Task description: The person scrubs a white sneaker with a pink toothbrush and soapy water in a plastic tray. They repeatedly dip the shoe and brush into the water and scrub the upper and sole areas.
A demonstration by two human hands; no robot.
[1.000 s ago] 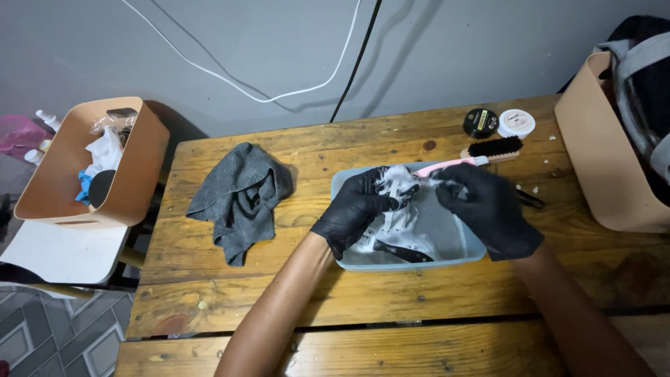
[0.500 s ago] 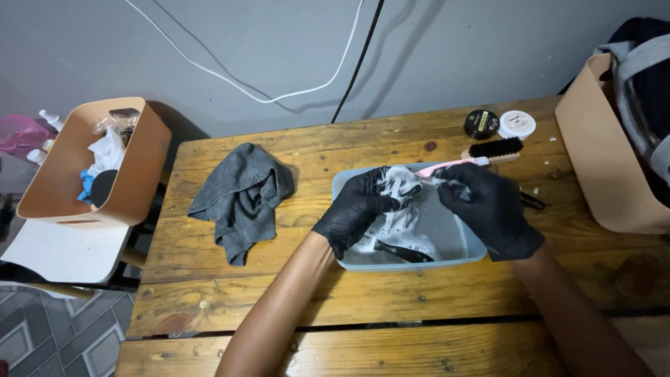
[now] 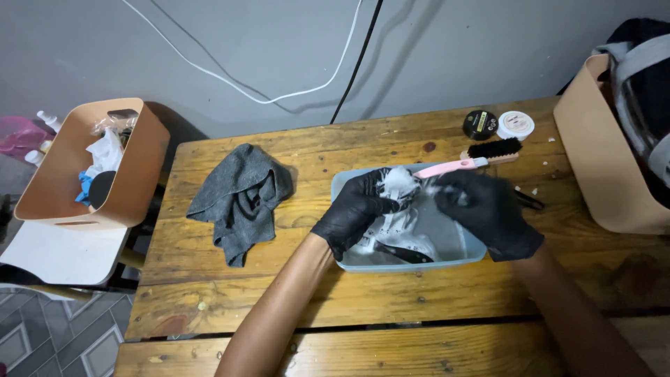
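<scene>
Right hand (image 3: 488, 213) motion-blurred; beige bin (image 3: 607, 167) cut off at edge.

Pale blue shallow rectangular basin (image 3: 460, 257) sits on the wooden table, right of the crumpled grey cloth. Inside it: a white sudsy item (image 3: 399, 183), foam-covered and bunched up, held above the basin's far-left corner; can't tell exactly what it is. More white foamy material with a dark strip lies flat on the basin floor, near side. Pink-handled brush (image 3: 450, 167) lies roughly level over the basin's far rim, handle end pointing right, away from the cloth; bristle end hidden in the foam.
</scene>
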